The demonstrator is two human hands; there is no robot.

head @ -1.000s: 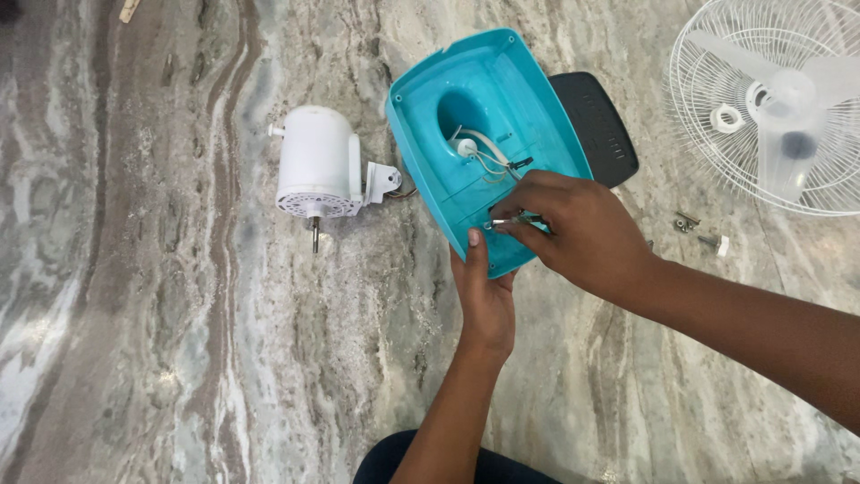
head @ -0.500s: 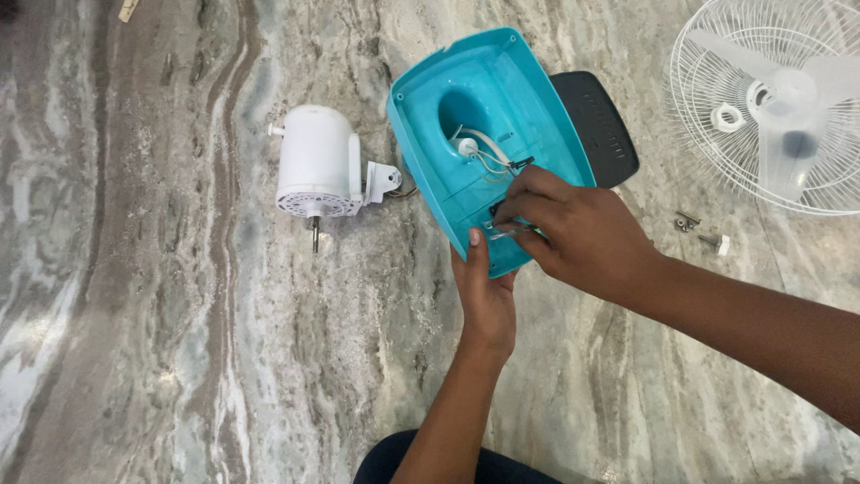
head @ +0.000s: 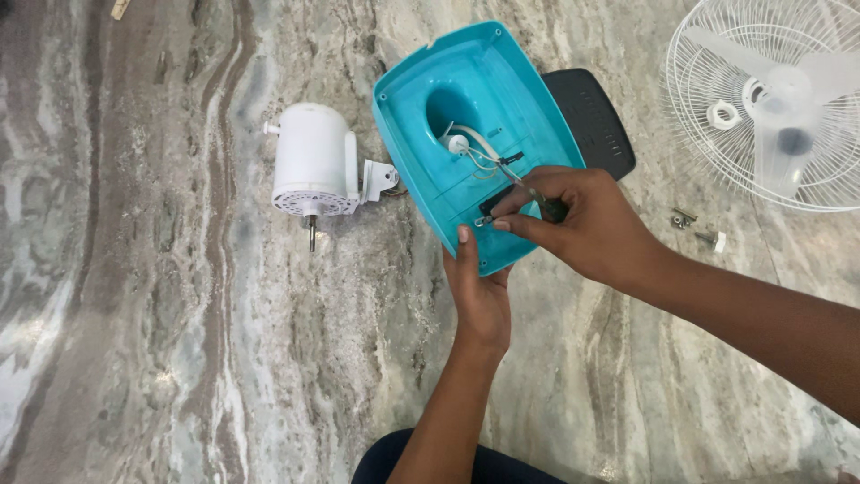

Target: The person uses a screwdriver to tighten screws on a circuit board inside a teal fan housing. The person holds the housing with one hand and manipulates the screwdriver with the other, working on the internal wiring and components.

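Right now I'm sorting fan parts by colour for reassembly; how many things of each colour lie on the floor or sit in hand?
Teal: 1, the base shell
White: 2, the motor housing and the fan guard with blades
Black: 1, the panel
Metal: 1 cluster of small screws
Total: 5

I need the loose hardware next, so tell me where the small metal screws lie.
In the head view, the small metal screws lie on the marble floor, right of the right hand and just below the white wire fan guard.
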